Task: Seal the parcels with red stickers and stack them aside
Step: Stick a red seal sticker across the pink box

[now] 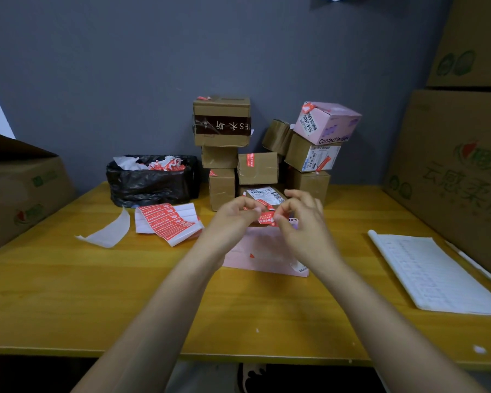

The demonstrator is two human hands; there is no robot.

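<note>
my left grip (236, 212) and right grip (301, 219) are both closed down to a fingertip pinch on one red sticker (267, 218), held between them above the desk (153, 293). the spare fingers of the right are fanned up and loose, those of the left curled in. the parcel (264, 194) i take to be the one in hand lies flat just behind the sticker, white label up, at the foot of the stack (221, 123) of boxes by the wall. i judge this to be the peeling or readying step, with nothing pressed down yet. to do it well i'd hold the sticker only by its ends so my fingertips don't foul the glue, and keep it taut and flat. then i'd lay it across the flap seam one end first and smooth along to the other so no crease forms. whether backing paper is on it i cannot tell. more sticker sheets (167, 222) lie to the left, near the black bin bag (150, 180) holding scraps.
</note>
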